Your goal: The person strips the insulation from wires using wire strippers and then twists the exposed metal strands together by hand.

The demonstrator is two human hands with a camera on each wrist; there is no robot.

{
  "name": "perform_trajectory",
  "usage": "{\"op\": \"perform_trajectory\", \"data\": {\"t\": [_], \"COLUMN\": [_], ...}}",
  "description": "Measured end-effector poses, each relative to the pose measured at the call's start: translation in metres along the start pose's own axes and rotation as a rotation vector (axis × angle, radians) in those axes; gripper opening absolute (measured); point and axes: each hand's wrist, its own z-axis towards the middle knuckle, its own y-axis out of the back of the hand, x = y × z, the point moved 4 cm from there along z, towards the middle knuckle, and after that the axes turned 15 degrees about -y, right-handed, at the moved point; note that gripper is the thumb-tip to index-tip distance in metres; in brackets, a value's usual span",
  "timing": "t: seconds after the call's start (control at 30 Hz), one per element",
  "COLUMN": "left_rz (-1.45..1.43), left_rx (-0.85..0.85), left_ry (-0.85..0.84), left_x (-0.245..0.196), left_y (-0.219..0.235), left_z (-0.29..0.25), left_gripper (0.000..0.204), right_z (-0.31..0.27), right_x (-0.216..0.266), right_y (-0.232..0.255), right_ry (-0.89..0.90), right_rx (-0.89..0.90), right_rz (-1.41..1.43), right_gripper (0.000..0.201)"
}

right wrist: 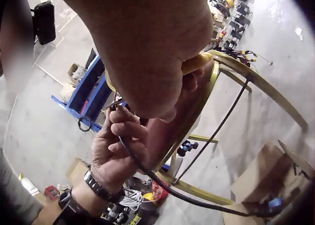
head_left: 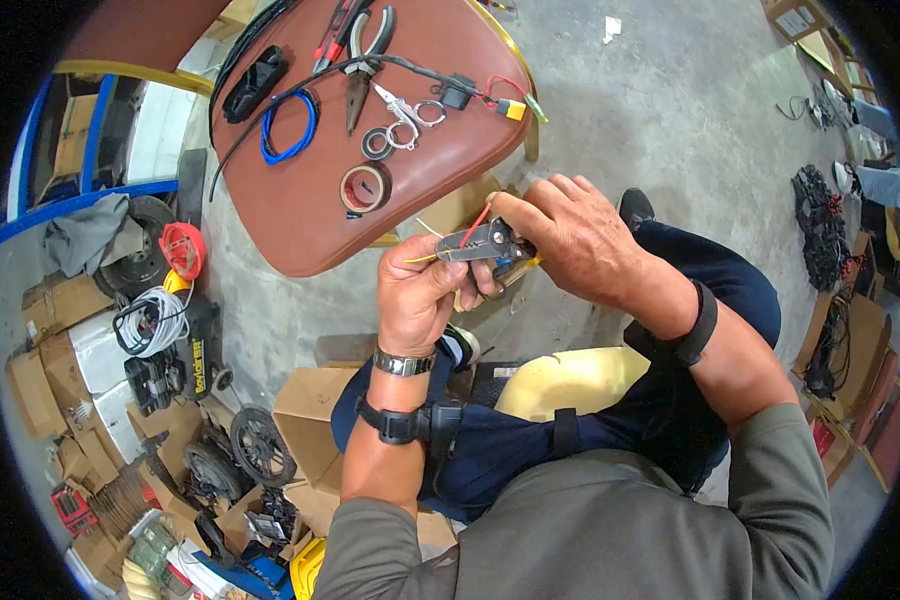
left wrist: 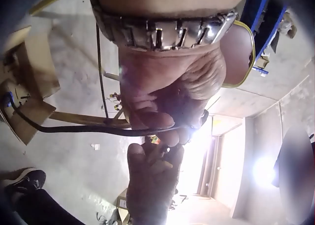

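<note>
In the head view my right hand [head_left: 590, 235] grips a wire stripper [head_left: 480, 241] in front of the chair. Its yellow handle [right wrist: 197, 64] shows under the palm in the right wrist view. My left hand [head_left: 415, 295] pinches the end of a black cable [right wrist: 165, 184] right beside the stripper's jaws. Thin wires fan out there: a yellow wire [head_left: 421, 260], a white one and a red wire [head_left: 478, 225] that passes over the tool. From the left fingers the cable hangs in a curve toward a cardboard box [right wrist: 263, 178]. The stripper's tip partly hides the left fingertips.
On the brown chair seat [head_left: 290, 225] lie long-nose pliers [head_left: 358, 95], scissors [head_left: 400, 118], tape rolls [head_left: 364, 188], a blue wire coil [head_left: 290, 125] and a cable with a yellow connector [head_left: 511, 109]. Boxes, wheels and a coiled white cable [head_left: 160, 320] crowd the left floor.
</note>
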Motion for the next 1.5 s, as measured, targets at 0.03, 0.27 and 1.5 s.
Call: {"op": "perform_trajectory", "data": {"t": [0.03,0.27,1.5], "left_rz": [-0.023,-0.073,-0.066], "left_rx": [-0.005,0.077,0.033], "left_ry": [0.005,0.056,0.052], "left_x": [0.0,0.004,0.011], "left_y": [0.0,0.002,-0.003], "left_z": [-0.001,-0.004,-0.003], "left_gripper": [0.019,0.021,0.021], "right_z": [0.0,0.002,-0.005], "right_x": [-0.001,0.0,0.002], "right_y": [-0.001,0.001,-0.012], "right_ry": [0.006,0.023,-0.02], "right_rx": [-0.005,-0.013,0.037], "right_rz": [-0.001,-0.002,0.095], "right_gripper": [0.046,0.051,0.047]}}
